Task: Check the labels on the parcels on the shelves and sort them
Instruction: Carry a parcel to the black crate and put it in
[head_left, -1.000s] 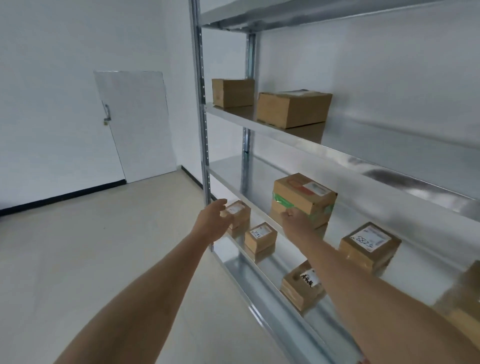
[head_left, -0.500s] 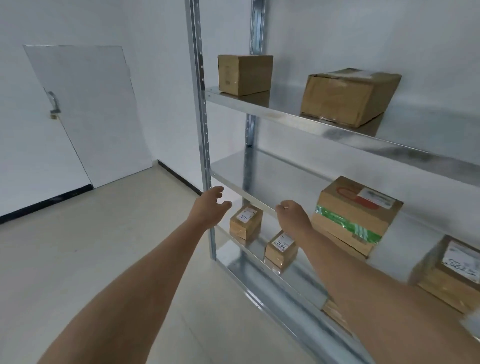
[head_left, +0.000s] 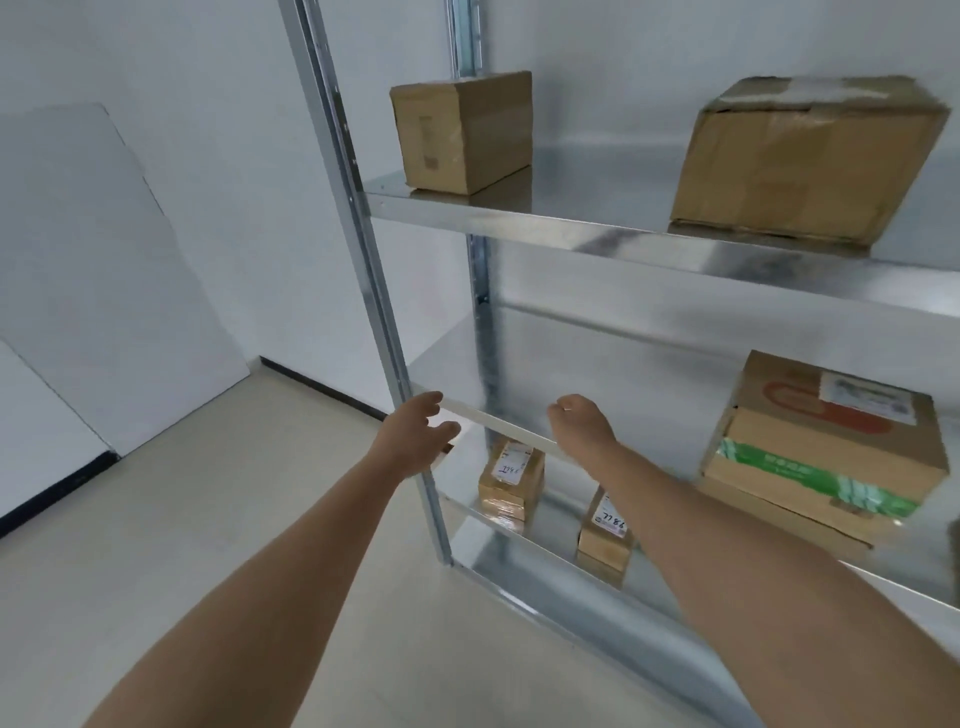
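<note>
Metal rack (head_left: 675, 244) fills the right of the view, three shelf levels showing. Upper shelf: big box (head_left: 800, 156) at right, its taped top facing up, and a smaller plain box (head_left: 462, 130) at left near the front post. Middle shelf: printed box with green tape (head_left: 826, 447) at right; the left part of that shelf is bare metal. Lower shelf: two small labelled parcels, one (head_left: 511, 483) just left of the right forearm, one (head_left: 605, 530) partly hidden behind it.

Both arms reach forward and up. Left hand (head_left: 415, 434) is by the front post at the edge of the middle shelf, fingers spread and relaxed, nothing in it. Right hand (head_left: 576, 423) is at the same edge, fingers loosely curled, also holding nothing.

Key relation: the plain box sits straight above and farther back from both hands, long axis running front to back; the left hand looks marginally nearer.

Versus half a second ago: the view is tilted up and closer, and both hands are higher, level with the middle shelf edge instead of below it.
</note>
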